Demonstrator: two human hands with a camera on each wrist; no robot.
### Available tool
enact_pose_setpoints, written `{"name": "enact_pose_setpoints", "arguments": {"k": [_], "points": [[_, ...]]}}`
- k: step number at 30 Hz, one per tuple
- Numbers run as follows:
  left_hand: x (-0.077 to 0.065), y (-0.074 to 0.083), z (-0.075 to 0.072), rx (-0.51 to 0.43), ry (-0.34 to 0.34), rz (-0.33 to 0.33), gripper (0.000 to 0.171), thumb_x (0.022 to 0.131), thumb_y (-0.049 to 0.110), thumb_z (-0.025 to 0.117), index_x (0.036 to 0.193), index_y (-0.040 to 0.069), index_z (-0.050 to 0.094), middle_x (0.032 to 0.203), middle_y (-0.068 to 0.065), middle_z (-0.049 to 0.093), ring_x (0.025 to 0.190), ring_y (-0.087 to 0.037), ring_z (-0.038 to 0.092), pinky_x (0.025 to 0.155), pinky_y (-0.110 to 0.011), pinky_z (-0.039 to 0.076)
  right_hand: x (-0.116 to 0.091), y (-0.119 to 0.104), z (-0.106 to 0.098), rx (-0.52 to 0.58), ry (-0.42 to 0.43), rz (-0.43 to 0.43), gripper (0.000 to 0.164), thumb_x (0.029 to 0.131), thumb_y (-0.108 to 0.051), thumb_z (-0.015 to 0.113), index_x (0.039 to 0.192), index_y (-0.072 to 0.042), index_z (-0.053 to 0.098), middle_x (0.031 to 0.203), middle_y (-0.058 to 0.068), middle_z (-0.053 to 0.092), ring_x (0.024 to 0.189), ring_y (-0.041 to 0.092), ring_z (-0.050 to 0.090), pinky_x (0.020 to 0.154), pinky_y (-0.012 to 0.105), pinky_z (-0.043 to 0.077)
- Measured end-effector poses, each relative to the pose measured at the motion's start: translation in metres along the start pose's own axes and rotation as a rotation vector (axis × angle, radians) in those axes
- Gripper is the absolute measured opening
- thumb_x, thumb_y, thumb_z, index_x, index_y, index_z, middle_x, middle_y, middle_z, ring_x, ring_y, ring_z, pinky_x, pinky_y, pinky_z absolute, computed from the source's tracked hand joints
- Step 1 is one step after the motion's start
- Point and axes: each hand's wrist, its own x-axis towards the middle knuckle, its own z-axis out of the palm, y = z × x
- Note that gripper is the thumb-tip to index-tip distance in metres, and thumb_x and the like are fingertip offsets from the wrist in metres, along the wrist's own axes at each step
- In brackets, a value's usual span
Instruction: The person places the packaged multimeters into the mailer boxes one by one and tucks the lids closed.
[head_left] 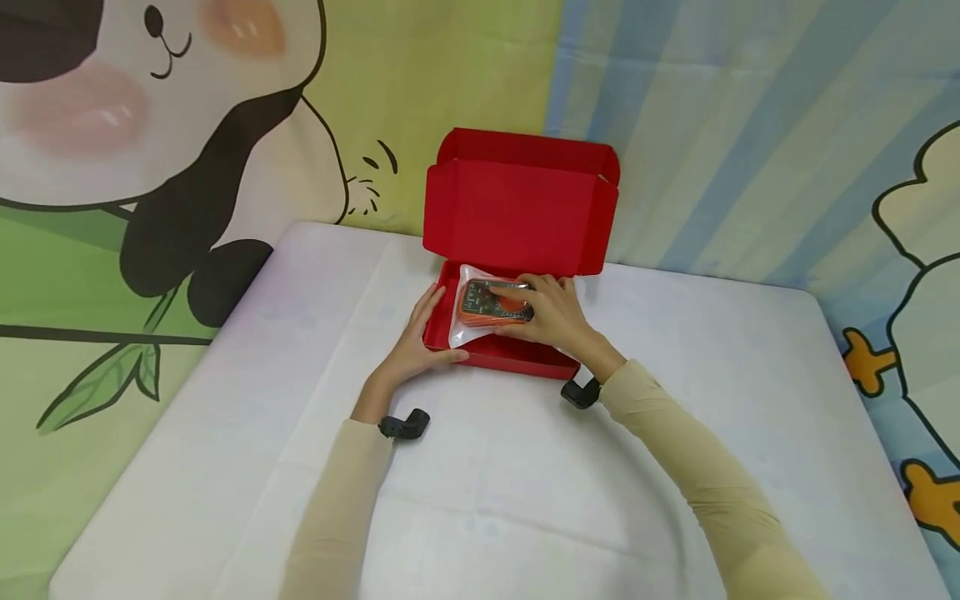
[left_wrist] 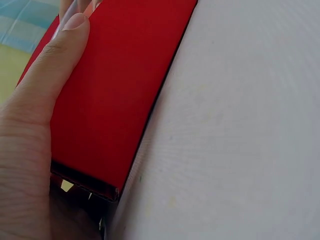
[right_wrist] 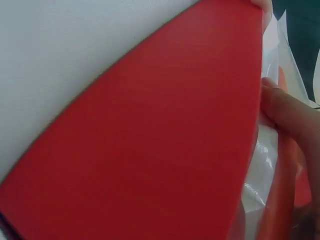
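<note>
An orange-and-dark digital multimeter (head_left: 480,302) in a clear plastic bag (head_left: 461,335) sits in the open red cardboard box (head_left: 510,362). Spread across its right half, my right hand (head_left: 553,315) grips it from above, thumb on the near side. In the right wrist view that thumb (right_wrist: 292,112) lies against the bag just behind the box's front wall (right_wrist: 150,125). My left hand (head_left: 415,343) holds the box's front left corner, with fingers along the left side. The left wrist view has the left thumb (left_wrist: 60,60) on the red front wall (left_wrist: 110,90).
The box's lid (head_left: 517,208) stands raised at the back, its side flaps folded out. A white-covered table (head_left: 480,500) lies beneath, and a printed cartoon backdrop (head_left: 450,67) hangs right behind it. Each wrist wears a black camera (head_left: 405,425).
</note>
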Motion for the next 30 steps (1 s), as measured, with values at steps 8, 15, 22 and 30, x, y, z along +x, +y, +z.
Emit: {"name": "enact_pose_setpoints", "arguments": {"k": [8,15,22,30], "points": [[0.001,0.0,-0.002,0.005,-0.01,-0.004,0.113,0.071,0.046,0.085,0.157,0.029,0.015,0.163,0.009,0.003,0.148,-0.024,0.01,0.113,-0.061,0.025,0.011,-0.003,0.006,-0.072,-0.034,0.003,0.067,0.077,-0.057,0.076,0.137,-0.034,0.057,0.131,0.013,0.056,0.116,0.033,0.05,0.089,0.049,0.035],[0.002,0.0,-0.001,0.021,-0.008,-0.027,0.112,0.071,0.048,0.085,0.157,0.032,0.015,0.163,0.009,0.003,0.148,-0.026,0.009,0.112,-0.062,0.026,0.016,-0.007,0.012,-0.139,-0.07,-0.005,0.066,0.076,-0.058,0.076,0.136,-0.036,0.058,0.13,0.013,0.057,0.113,0.033,0.052,0.088,0.048,0.036],[0.004,0.001,0.001,0.004,-0.006,-0.025,0.113,0.07,0.047,0.086,0.157,0.032,0.015,0.162,0.014,0.003,0.149,-0.022,0.008,0.113,-0.062,0.023,0.019,-0.011,0.016,-0.139,-0.1,0.006,0.068,0.078,-0.058,0.075,0.139,-0.036,0.054,0.129,0.013,0.056,0.112,0.033,0.052,0.089,0.049,0.036],[0.0,-0.001,-0.002,0.03,0.0,-0.036,0.113,0.069,0.05,0.085,0.156,0.034,0.014,0.162,0.014,0.003,0.149,-0.024,0.009,0.113,-0.063,0.023,0.022,-0.016,0.026,-0.09,-0.11,0.017,0.069,0.08,-0.056,0.074,0.141,-0.035,0.051,0.131,0.014,0.053,0.115,0.033,0.049,0.093,0.053,0.035]]}}
